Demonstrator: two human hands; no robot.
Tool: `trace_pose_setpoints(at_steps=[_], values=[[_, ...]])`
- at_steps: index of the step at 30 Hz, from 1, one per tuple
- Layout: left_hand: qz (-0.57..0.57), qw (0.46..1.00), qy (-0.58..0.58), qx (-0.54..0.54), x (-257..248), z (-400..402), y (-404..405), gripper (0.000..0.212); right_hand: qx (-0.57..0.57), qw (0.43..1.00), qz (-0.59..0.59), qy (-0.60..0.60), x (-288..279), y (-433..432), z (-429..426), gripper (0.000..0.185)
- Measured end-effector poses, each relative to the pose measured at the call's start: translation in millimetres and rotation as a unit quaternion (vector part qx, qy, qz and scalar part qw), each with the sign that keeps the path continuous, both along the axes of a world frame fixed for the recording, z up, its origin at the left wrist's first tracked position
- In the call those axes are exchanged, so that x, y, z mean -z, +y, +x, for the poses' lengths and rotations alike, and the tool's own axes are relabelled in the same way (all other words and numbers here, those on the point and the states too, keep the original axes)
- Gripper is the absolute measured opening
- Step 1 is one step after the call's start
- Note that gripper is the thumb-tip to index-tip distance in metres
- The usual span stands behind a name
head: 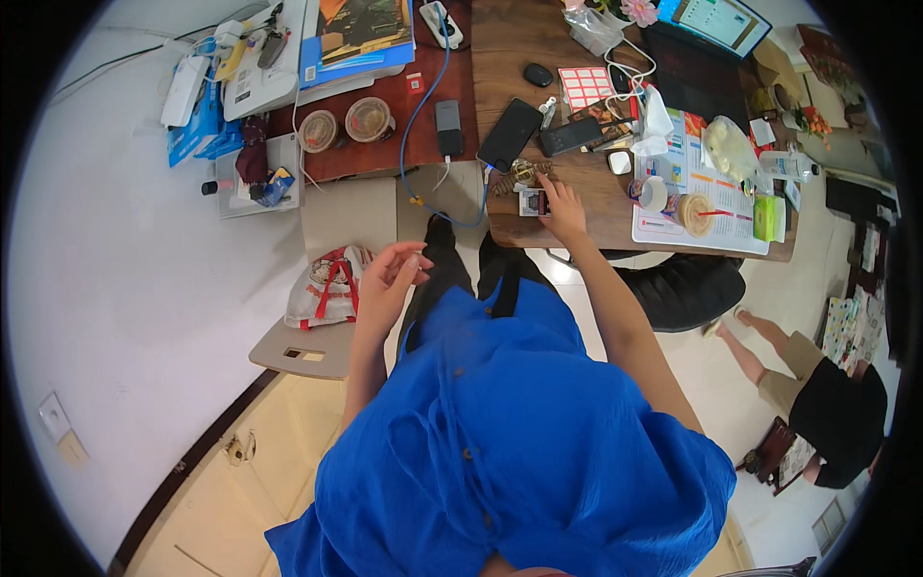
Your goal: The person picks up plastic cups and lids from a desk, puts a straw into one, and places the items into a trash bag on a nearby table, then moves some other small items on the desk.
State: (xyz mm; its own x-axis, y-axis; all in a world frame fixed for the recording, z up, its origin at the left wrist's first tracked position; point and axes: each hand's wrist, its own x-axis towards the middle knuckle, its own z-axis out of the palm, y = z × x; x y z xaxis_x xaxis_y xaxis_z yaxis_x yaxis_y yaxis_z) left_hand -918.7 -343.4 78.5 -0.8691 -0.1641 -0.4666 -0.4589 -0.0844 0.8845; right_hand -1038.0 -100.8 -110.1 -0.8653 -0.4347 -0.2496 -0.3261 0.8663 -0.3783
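Observation:
My left hand [393,278] hovers over the gap in front of my legs, fingers loosely bent and apart, with nothing visible in it. At the near edge of the wooden table, my right hand [564,209] lies palm down. Its fingers overlap the right end of a small flat packet with a dark and white print [532,203]. The index finger reaches to a brown patterned item with a gold-coloured part [523,173], just beyond the packet. Whether the fingers grip either thing is hidden. A black smartphone [511,133] with a blue cable lies beyond them, beside a second dark handheld device [571,137].
Right on the table are an iced drink cup with a straw [697,214], a paper cup [653,193] and a laptop [696,72]. Two lidded plastic cups [369,119] and a power bank [448,128] sit left. A cloth bag [328,288] rests on a chair. Another person [829,411] is at right.

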Motion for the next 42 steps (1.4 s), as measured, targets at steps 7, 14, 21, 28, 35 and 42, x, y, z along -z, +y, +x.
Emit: trace_pose_setpoints(at_steps=[7, 14, 21, 28, 35, 42], values=[[-0.021, 0.997, 0.001, 0.072, 29, -32, -10, 0.018, 0.297, 0.939, -0.172, -0.016, -27, 11, 43, 0.047], [0.213, 0.957, 0.024, 0.195, 38, -69, 25, 0.057, 0.227, 0.816, -0.517, -0.122, -133, -74, 48, 0.069], [0.23, 0.962, 0.023, 0.148, 43, -66, 11, 0.054, 0.039, 0.94, -0.32, -0.112, -163, -86, 39, 0.063], [0.188, 0.981, -0.021, 0.048, 67, -57, -2, 0.041, 0.032, 0.913, -0.398, -0.078, -118, -94, 35, 0.069], [0.299, 0.952, -0.067, -0.024, 62, -50, -21, 0.04, -0.039, 0.998, 0.007, 0.042, -31, -7, 40, 0.068], [0.283, 0.955, -0.051, -0.075, 67, -36, -17, 0.044, -0.092, 0.995, 0.03, 0.004, 17, -8, 25, 0.034]])
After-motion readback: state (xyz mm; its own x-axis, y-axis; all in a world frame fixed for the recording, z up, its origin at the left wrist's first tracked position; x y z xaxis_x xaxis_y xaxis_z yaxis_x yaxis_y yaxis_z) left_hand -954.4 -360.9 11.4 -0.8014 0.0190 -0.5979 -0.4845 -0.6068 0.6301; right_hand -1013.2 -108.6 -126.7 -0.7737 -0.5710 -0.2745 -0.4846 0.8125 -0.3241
